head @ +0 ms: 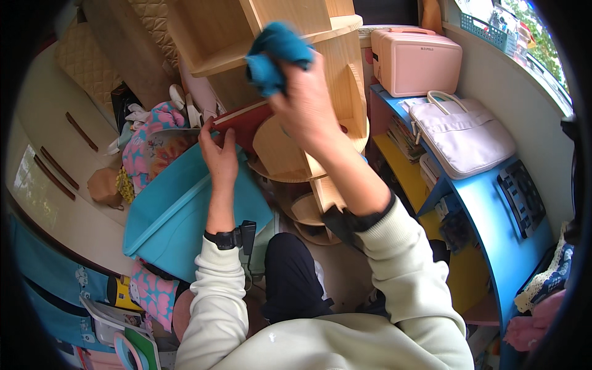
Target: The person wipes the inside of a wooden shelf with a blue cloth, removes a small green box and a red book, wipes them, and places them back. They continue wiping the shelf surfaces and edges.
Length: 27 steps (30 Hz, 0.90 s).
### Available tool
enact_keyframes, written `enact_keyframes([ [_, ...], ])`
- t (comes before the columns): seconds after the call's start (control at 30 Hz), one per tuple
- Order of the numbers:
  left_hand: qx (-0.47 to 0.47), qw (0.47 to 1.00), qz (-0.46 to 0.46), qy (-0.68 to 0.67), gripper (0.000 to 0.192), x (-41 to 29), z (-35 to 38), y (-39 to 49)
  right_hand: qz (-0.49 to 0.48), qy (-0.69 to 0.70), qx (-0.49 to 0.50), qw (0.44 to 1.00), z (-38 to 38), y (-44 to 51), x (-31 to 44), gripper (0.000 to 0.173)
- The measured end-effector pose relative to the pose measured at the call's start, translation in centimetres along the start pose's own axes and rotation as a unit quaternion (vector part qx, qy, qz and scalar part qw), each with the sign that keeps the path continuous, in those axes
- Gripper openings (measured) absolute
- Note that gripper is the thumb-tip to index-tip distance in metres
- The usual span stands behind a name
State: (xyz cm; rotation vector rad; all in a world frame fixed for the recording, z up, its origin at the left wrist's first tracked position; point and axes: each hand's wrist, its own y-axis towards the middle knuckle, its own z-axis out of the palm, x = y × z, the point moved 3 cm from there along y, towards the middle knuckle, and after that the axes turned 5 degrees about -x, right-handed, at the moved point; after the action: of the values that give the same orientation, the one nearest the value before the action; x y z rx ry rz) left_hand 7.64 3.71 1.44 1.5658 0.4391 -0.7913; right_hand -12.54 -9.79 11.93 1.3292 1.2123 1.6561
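My right hand (pixel 307 104) grips a crumpled blue cloth (pixel 280 55), blurred by motion, in front of the upper part of a round, tiered wooden shelf unit (pixel 344 55). Left of the unit, my left hand (pixel 219 155) holds the end of a red book or folder (pixel 245 121), its thumb and fingers on either side. The red item's far end passes behind my right hand. Below my left hand stands a turquoise plastic bin (pixel 162 217).
A pink hard case (pixel 416 62) and a pale laptop bag (pixel 462 134) rest on a blue shelf (pixel 485 194) at right. A pink-and-blue patterned fabric (pixel 138 152) lies beyond the bin. White cabinet doors (pixel 51 138) stand at left.
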Motion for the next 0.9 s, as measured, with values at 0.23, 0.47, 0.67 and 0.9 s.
enact_keyframes([
  [0.23,0.039,0.995,-0.030,-0.084,0.054,-1.5,-0.1,-0.9,0.011,-0.153,0.037,0.987,1.8,-6.2,-2.2,0.049],
  [0.47,0.067,0.993,-0.011,-0.101,0.054,-4.3,0.3,-3.1,0.017,-0.118,0.072,0.990,-1.6,-9.3,-4.4,0.046],
  [0.67,0.019,1.000,0.018,-0.010,0.045,-4.9,-1.6,-2.7,0.028,-0.108,0.072,0.991,-4.8,-7.7,-8.6,0.037],
  [0.9,0.061,0.995,0.038,0.071,0.062,0.7,0.4,5.8,0.095,-0.130,0.067,0.985,-7.4,-6.2,-14.7,0.038],
])
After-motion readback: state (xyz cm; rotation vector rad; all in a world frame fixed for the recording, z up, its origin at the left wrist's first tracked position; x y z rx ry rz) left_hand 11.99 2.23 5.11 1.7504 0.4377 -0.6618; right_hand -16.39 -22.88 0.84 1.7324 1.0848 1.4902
